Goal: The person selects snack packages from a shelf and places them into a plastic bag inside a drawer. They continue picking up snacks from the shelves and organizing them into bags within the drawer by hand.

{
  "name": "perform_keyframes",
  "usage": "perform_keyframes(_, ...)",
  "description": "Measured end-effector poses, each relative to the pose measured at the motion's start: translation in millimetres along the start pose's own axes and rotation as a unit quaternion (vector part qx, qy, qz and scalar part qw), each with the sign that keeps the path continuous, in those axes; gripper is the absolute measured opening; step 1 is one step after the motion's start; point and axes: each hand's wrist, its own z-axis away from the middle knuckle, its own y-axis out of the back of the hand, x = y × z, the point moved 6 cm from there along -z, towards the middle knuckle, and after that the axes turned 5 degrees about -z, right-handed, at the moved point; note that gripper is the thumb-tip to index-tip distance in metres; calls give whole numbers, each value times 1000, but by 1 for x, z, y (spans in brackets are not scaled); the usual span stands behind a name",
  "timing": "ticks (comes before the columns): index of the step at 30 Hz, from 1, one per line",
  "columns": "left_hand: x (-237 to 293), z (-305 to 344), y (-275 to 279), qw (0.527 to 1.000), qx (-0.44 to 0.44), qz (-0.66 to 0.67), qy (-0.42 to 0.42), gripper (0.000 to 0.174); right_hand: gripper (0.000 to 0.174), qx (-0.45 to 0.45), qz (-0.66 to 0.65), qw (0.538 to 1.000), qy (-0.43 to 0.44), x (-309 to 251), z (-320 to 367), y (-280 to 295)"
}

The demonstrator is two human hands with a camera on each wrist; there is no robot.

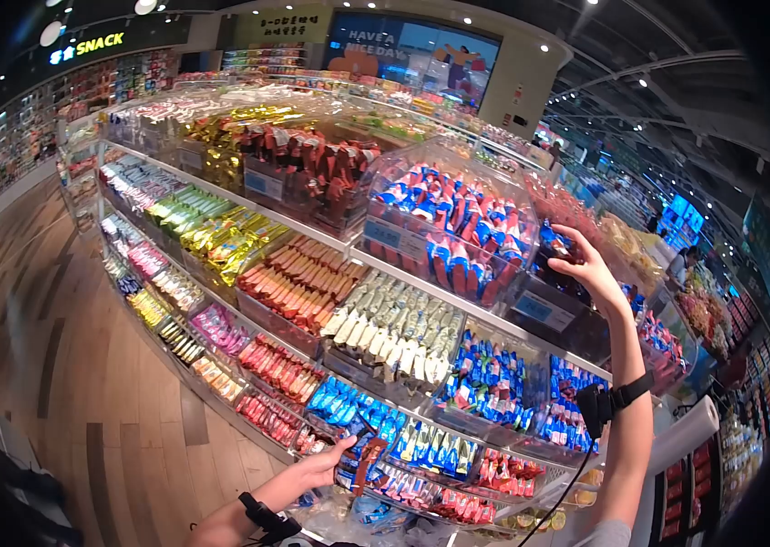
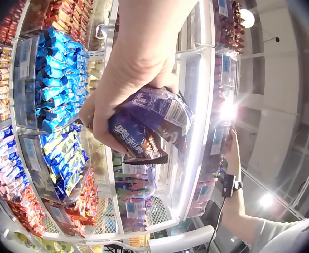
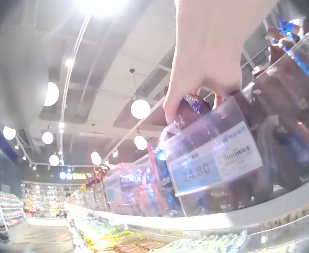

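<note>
My left hand [image 1: 319,467] holds dark blue and brown wrapped snack packets [image 2: 157,113] low before the shelves. In the left wrist view its fingers wrap round them; a barcode and white lettering show on the wrappers. My right hand [image 1: 593,275] reaches over the front of a clear bin [image 3: 215,153] on the top tier. Its thumb and fingers curve round a dark wrapped snack packet [image 3: 192,104] with blue print, just above the bin's rim. The fingertips are partly hidden behind the bin's front in the right wrist view.
A bin of blue and red packets [image 1: 458,210] stands left of my right hand. Lower tiers hold cream packets [image 1: 399,333], blue packets [image 1: 490,374] and brown packets [image 1: 298,283]. A price label [image 3: 215,161] covers the bin's front. Wooden floor [image 1: 84,365] runs along the left.
</note>
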Motion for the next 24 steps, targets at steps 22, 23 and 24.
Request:
perform_keyframes(22,2,-6,-20,996,-80,41,0,54,66,58,207,972,96,-10,8,-16)
perform_keyframes(23,3,-6,-22,996,-75,40,-13,54,67,37,168,982,78,-12,10,-15)
perform_keyframes(24,4,-6,-24,996,-71,38,-25,54,69,18,128,990,59,-12,11,-14)
